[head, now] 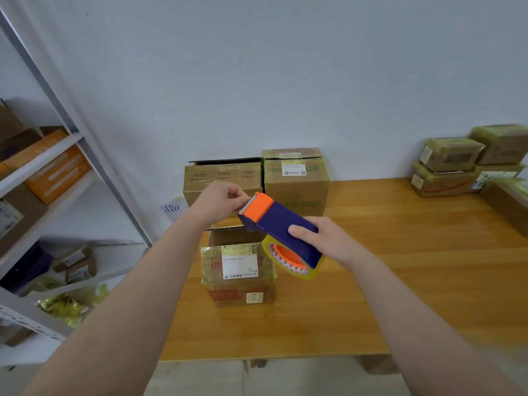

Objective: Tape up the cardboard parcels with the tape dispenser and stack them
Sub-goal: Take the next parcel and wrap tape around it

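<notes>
Wooden table (400, 281): parcel (238, 274) near front edge, flap up. Above it, right hand (328, 241) grips tape dispenser (281, 221); left hand (221, 201) pinches at its toothed end. Risk: tape snaps back onto the roll, or the teeth nick fingertips. Taped stack (451, 167) far right.

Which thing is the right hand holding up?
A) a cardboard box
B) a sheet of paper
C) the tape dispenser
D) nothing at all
C: the right hand grips the blue body of the tape dispenser, and the left hand pinches at its orange toothed end.
</notes>
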